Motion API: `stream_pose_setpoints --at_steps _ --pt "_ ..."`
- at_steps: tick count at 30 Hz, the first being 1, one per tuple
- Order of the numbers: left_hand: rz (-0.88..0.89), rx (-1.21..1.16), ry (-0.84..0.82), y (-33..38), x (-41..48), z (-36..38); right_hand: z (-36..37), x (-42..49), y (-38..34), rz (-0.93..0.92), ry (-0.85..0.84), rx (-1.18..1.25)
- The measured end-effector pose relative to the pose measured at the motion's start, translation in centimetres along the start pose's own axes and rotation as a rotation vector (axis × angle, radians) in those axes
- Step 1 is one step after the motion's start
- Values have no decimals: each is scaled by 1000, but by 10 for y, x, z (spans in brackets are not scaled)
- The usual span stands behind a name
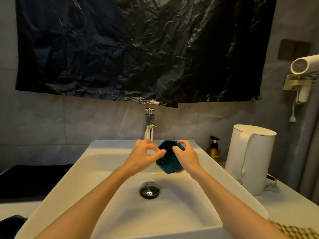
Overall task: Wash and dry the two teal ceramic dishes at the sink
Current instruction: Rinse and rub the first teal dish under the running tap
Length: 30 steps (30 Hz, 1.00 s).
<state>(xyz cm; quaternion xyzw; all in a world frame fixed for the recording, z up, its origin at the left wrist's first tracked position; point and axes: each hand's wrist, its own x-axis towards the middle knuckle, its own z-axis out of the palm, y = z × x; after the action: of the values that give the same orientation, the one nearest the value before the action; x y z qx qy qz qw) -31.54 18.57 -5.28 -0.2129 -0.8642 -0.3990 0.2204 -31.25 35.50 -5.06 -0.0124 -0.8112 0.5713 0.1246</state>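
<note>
Right hand (187, 156) clamps teal dish (170, 167); left hand (143, 156) blurred, grip unclear, perhaps pinching rim.

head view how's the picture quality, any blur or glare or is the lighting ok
head view: dim, warm light; the left hand is slightly motion-blurred beside the teal dish; glare glints on the faucet and the crinkled black plastic sheet; wide-angle distortion stretches the sink toward the bottom corners.

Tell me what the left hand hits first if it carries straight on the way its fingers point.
The teal dish. The fingers of the left hand point right, at the rim of the dish that the right hand holds tilted over the sink. They look nearly on it; blur hides contact.
</note>
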Motion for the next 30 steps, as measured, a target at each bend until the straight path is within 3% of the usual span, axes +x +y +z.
stream_pose_setpoints --at_steps 2,4,6,8,12,18,21,27,30 --pt "-178 -125 4 -1 3 -1 -4 -1 5 -216 92 -174" --pt "-329 -229 -111 -2 3 -2 -6 -3 5 -404 132 -225" --pt "-361 -240 -233 -4 -1 -1 -9 -7 4 -570 117 -278" --pt "-302 -242 -263 -4 -3 1 -11 -11 3 -717 70 -338" --pt "-118 -186 -128 2 -9 -4 -12 -18 1 -1003 24 -511" --pt "40 102 99 17 -27 -36 -5 -23 -13 -1175 1 -612" --pt "2 82 82 18 -33 -54 3 -32 -26 -1118 -24 -488" --pt "-323 -103 -145 30 -53 -83 24 -55 -55 -718 -146 -119" --pt "-486 -160 -170 37 -67 -100 38 -64 -65 -474 -144 -31"
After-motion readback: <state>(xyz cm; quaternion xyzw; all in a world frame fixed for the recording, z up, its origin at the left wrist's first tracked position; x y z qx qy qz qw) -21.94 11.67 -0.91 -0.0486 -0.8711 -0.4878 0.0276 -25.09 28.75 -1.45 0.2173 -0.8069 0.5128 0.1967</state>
